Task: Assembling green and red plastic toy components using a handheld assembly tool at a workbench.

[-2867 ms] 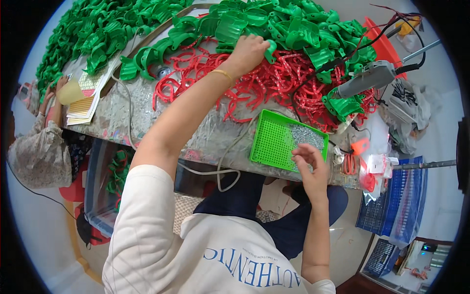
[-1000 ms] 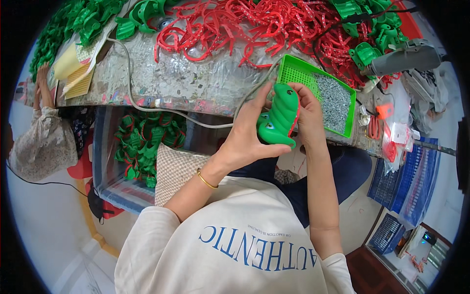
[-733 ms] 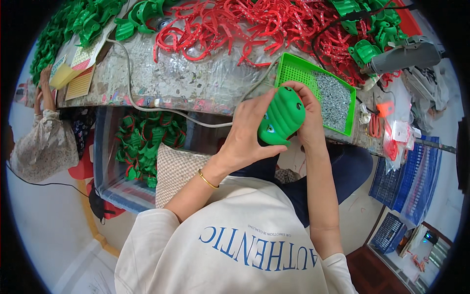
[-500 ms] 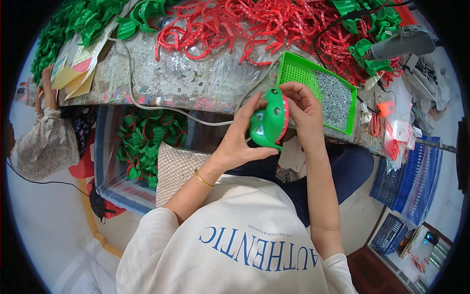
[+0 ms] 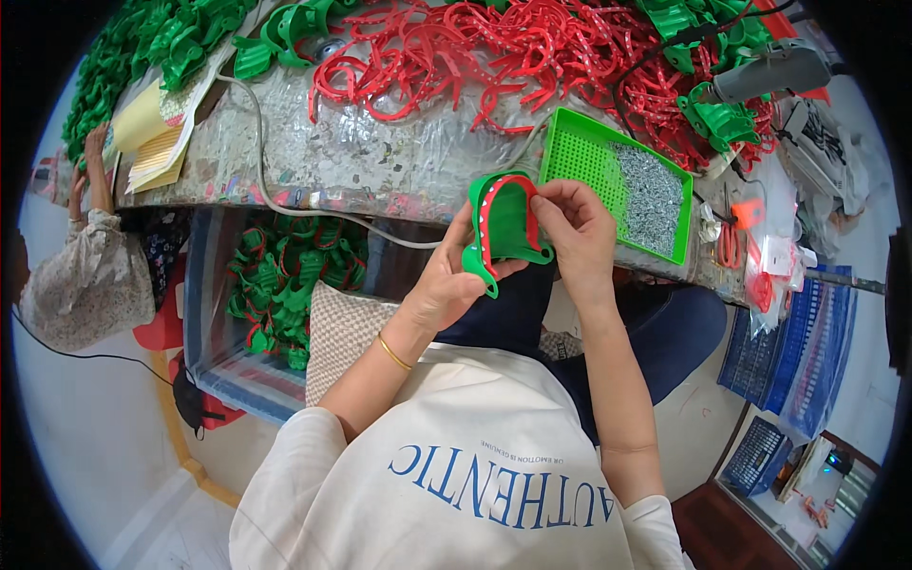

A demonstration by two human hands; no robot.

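Observation:
A green plastic toy crocodile jaw [image 5: 513, 214] is held up over my lap, its hollow inside turned toward me. Along its rim runs a red strip with white teeth [image 5: 485, 228]. My left hand [image 5: 452, 275] wraps round the piece from the left and below, thumb at its lower edge. With thumb and forefinger, my right hand [image 5: 579, 228] pinches the right end of the red strip against the green rim. Part of my left fingers is hidden behind the piece.
On the table [image 5: 313, 152] lie a heap of red toothed strips [image 5: 418, 57], green jaw pieces [image 5: 285, 33] and a green tray [image 5: 581, 157] of small metal parts. A blue-edged bin [image 5: 214, 304] of assembled pieces stands left. Another person's hand [image 5: 97, 152] is at far left. A grey tool [image 5: 774, 76] lies right.
The toy jaw has turned over in my hands, from its outer side with eyes to its hollow inside. My right hand has moved slightly lower, onto the strip's end.

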